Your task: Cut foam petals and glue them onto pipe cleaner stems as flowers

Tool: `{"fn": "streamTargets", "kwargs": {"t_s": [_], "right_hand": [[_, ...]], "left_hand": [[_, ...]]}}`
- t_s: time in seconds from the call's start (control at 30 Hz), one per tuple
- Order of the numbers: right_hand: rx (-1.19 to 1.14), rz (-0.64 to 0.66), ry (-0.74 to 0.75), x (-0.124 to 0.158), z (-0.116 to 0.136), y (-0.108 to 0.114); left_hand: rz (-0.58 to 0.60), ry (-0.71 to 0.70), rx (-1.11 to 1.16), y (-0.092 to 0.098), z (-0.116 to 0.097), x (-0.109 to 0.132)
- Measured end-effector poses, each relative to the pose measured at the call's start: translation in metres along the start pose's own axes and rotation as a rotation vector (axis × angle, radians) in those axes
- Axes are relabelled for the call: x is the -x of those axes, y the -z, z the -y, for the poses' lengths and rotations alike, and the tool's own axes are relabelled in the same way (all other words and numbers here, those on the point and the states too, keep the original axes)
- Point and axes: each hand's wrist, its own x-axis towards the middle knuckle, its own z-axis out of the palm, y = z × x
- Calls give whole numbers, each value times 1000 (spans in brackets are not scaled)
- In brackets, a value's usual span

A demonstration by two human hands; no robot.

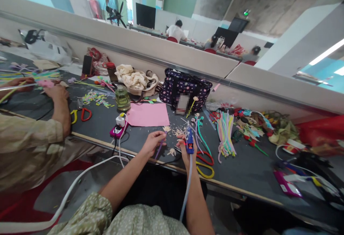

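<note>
My left hand (pixel 153 142) pinches a purple fuzzy stem (pixel 158 151) topped by a small flower of cream petals (pixel 166 129). In my right hand (pixel 183 152) is a blue glue gun (pixel 189 142), its nozzle pointing away from me and a long pale stick or cord trailing from its back. The two hands are a short way apart above the table's front edge. Cream scraps (pixel 179 131) lie scattered behind and between them. Beside my right wrist rest scissors with red and yellow handles (pixel 206 170). A yellow-stemmed cream flower (pixel 192 106) is near the polka-dot bag (pixel 173 84).
Left of my hands are a pink sheet (pixel 149 116), a green jar (pixel 122 98) and a magenta power strip (pixel 116 131). Pastel pipe cleaners (pixel 226 134) lie at right, near another magenta power strip (pixel 287 184). A co-worker's hand (pixel 57 93) is at far left.
</note>
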Motion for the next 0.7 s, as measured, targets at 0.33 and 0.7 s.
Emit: {"fn": "streamTargets", "kwargs": {"t_s": [0.33, 0.7], "right_hand": [[111, 257, -28, 33, -13, -5], [300, 172, 61, 37, -19, -18]], "left_hand": [[-26, 45, 89, 5, 4, -5], [14, -6, 57, 4, 6, -2]]}}
